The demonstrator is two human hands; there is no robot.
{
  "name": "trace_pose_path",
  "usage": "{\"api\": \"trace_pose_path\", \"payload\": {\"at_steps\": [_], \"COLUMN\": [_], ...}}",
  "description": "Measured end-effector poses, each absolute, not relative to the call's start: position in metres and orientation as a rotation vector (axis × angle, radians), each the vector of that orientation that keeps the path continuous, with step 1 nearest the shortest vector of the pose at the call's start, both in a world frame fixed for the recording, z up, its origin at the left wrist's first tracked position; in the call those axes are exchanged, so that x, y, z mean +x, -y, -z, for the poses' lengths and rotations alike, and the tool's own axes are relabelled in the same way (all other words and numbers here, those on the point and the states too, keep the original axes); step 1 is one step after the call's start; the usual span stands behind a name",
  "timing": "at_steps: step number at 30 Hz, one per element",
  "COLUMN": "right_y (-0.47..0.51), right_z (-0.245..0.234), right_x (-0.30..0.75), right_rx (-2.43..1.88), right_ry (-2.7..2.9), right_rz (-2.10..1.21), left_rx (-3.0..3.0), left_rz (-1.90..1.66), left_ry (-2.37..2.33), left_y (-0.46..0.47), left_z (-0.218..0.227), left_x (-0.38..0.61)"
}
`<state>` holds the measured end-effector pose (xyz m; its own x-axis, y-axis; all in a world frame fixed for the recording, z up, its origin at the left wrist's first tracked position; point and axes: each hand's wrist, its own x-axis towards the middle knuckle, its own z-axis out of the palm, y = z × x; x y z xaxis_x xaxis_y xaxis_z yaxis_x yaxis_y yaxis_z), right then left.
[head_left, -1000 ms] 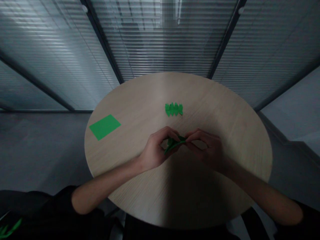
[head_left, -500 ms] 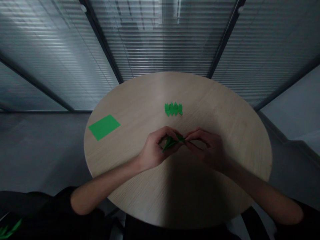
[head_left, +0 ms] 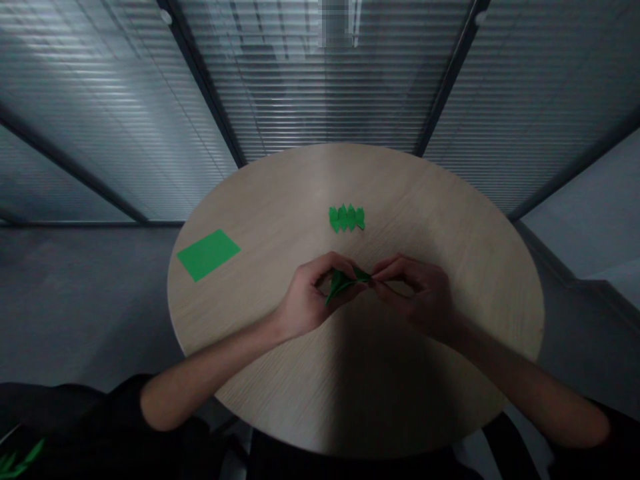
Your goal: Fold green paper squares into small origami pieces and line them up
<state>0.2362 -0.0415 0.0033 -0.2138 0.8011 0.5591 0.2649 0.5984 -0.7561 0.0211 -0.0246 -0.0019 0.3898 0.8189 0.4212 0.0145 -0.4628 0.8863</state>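
Note:
Both my hands hover over the middle of the round table, holding a folded piece of green paper (head_left: 342, 283) between them. My left hand (head_left: 313, 293) grips its wider end, with a pointed flap showing below the fingers. My right hand (head_left: 415, 297) pinches the narrow end with its fingertips. Further up the table, out of reach of my fingers, lies a pleated green paper strip (head_left: 347, 218) with a zigzag outline. Off to the left lies a flat green paper rectangle (head_left: 208, 255).
The round light-wood table (head_left: 440, 200) stands on a grey floor, with glass walls and slatted blinds behind it. Green leaf-like pieces (head_left: 15, 459) show at the lower left corner, on something dark beside my left arm.
The folded paper has tilted slightly in my fingers, and my right hand's fingers have shifted a little along it. The pleated strip and flat rectangle have not moved on the table.

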Motion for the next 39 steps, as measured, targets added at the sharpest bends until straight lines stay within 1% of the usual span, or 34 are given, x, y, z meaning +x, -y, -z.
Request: {"api": "trace_pose_path", "payload": {"at_steps": [4, 14, 22, 27, 39], "right_y": [0.0413, 0.0421, 0.0443, 0.0418, 0.041], "right_z": [-0.0007, -0.0012, -0.0034, -0.0024, -0.002], "right_x": [0.236, 0.2348, 0.2379, 0.2365, 0.2353], "right_rx": [-0.877, -0.945, -0.983, -1.046, -1.049], "right_ry": [1.753, 1.575, 1.566, 1.604, 1.555], "right_rz": [-0.691, -0.97, -1.056, -1.053, -1.102], "left_rx": [1.774, 1.752, 1.712, 1.722, 1.682], "left_rz": [-1.187, -1.225, -1.225, -1.211, -1.202], "left_ry": [-0.771, -0.788, -0.803, -0.814, -0.817], "left_y": [0.0252, 0.0247, 0.0239, 0.0237, 0.025], "left_z": [-0.0003, 0.0018, 0.0049, 0.0048, -0.0002], "left_x": [0.0211, 0.0222, 0.022, 0.0216, 0.0243]}}
